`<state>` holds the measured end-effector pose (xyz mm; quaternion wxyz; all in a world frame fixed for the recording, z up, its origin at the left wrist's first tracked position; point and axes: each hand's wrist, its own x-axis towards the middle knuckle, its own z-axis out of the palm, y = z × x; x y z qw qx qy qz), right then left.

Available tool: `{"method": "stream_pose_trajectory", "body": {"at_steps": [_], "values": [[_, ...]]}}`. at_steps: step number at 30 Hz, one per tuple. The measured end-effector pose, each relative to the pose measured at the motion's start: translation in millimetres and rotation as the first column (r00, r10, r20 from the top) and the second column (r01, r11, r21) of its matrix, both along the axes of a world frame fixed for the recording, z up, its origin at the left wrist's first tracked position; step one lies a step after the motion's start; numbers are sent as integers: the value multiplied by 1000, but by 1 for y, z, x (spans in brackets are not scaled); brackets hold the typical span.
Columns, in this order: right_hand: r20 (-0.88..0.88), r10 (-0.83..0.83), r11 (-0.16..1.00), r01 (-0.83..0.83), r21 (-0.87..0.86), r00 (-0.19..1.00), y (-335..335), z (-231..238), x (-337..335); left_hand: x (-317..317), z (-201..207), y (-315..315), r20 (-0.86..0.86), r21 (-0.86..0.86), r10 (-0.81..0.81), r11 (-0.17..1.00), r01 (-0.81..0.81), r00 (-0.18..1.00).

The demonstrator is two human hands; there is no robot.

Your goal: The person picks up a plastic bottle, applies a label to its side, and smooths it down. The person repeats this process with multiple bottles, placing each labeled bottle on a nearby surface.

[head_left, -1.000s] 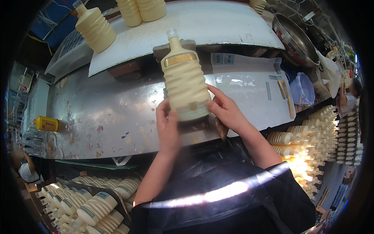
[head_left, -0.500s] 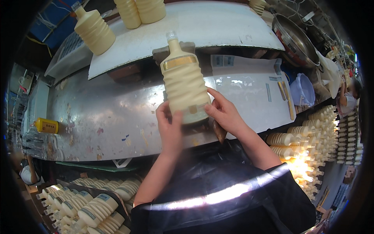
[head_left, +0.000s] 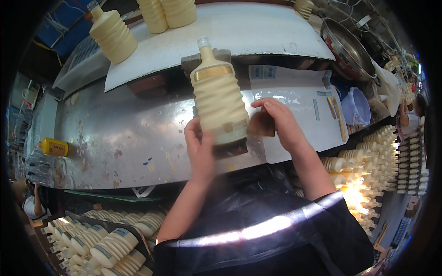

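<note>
A cream-coloured ribbed bottle (head_left: pixel 220 103) with a gold band at its shoulder and a clear threaded neck lies tilted in front of me, base toward me. Its upper end is against a grey padded block (head_left: pixel 223 55). A small emblem and a greyish label strip show near the base. My left hand (head_left: pixel 200 149) grips the bottle's lower left side, thumb on the front. Just right of the base, apart from the bottle, my right hand (head_left: pixel 283 122) is closed on a flat brown piece (head_left: pixel 262 124), scraper-like in shape, partly hidden by the fingers.
On the white board (head_left: pixel 230 27) behind stand more cream bottles (head_left: pixel 113 36). A white sheet (head_left: pixel 294 110) with label strips and thin yellow tools (head_left: pixel 340 118) lies right, beside a lavender bucket (head_left: pixel 356 106). A yellow squeeze bottle (head_left: pixel 55 147) lies left. Racked bottles (head_left: pixel 115 247) fill both lower sides.
My right hand has let go of the bottle's lower right side and moved right, turning the brown piece up beside the base. My left hand keeps its grip; the bottle has hardly moved.
</note>
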<state>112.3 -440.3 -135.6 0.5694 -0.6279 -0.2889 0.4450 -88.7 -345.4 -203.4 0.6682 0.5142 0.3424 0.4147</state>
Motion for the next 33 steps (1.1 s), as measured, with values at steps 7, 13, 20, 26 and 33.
{"method": "stream_pose_trajectory", "body": {"at_steps": [7, 13, 20, 26, 33], "values": [[826, -72, 974, -141, 180, 558, 6, 15, -43, -5, -8, 3, -90, 90, 2, 996, 6, 996], [947, -251, 868, -385, 312, 201, -4, 17, -56, -7, -16, 12, 101, -64, 17, 998, -10, 995], [543, -289, 951, 172, 256, 789, -8, 12, -62, -8, -27, 10, -180, 331, 98, 943, -34, 979], [556, -208, 977, 201, 74, 804, -17, -11, -58, 9, -7, 3, -460, 565, 292, 825, 23, 839], [175, -310, 949, 292, 117, 935, -19, -49, -27, 8, -17, 9, -313, 514, 200, 858, -11, 929]]}}
